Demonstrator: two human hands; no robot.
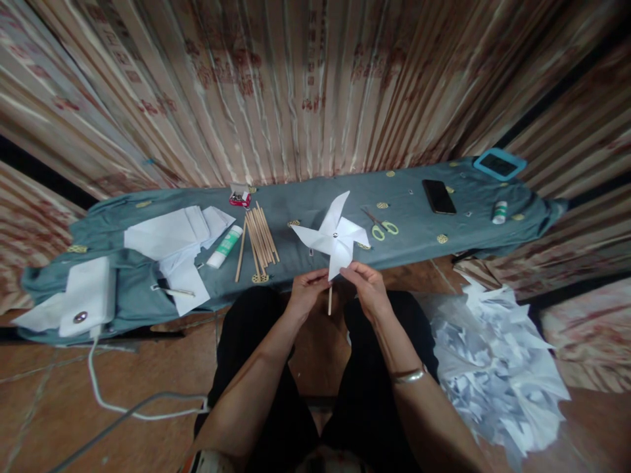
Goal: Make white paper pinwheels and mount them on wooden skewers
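Observation:
A white paper pinwheel [334,231] with a shiny pin at its centre is held up over the near edge of the cloth-covered table. Its thin wooden stick [330,301] points down between my knees. My left hand [309,289] pinches the stick just under the blades. With fingertips closed on the lowest blade's edge, my right hand [365,284] steadies the pinwheel from the other side. Left of it lies a bundle of wooden sticks [261,236]. Behind the bundle is a small open red box [240,195] of metal pins. Green-handled scissors [383,228] rest to the right.
White paper sheets [165,233], a glue stick [225,247], a pen [175,291] and a white power bank [87,295] with a cable lie left. A phone [438,196], another glue stick [499,212] and a blue-framed device [499,163] lie right. A plastic bag of paper pieces [497,368] stands on the floor.

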